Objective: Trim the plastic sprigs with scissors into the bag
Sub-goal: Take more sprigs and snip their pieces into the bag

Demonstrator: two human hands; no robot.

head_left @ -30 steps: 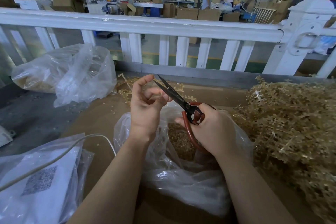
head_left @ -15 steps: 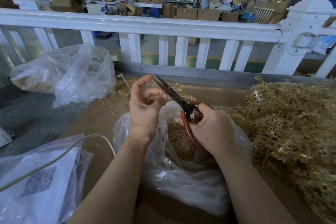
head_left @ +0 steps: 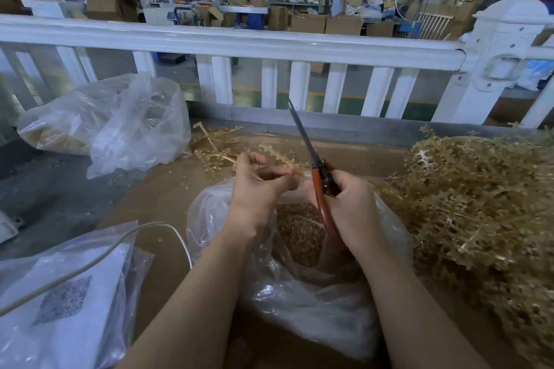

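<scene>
My right hand (head_left: 349,204) grips the red-handled scissors (head_left: 314,165); their dark blades are together and point up and slightly left toward the fence. My left hand (head_left: 260,186) sits just left of the scissors with curled fingers pinching a small tan sprig piece (head_left: 295,171). Both hands hover over the open clear plastic bag (head_left: 299,293), which holds a heap of tan trimmed bits (head_left: 299,231). A large pile of tan plastic sprigs (head_left: 479,204) lies to the right on the brown cardboard surface.
Loose sprigs (head_left: 218,150) lie behind my left hand. A second clear bag (head_left: 120,123) with tan pieces sits at the back left. A bagged white sheet with a QR code (head_left: 60,302) and a white cable (head_left: 120,246) lie front left. A white fence (head_left: 239,42) borders the bench.
The scissors swung from pointing up-left over my left hand to pointing nearly upright. My left hand lowered and its fingers curled in on a small sprig piece.
</scene>
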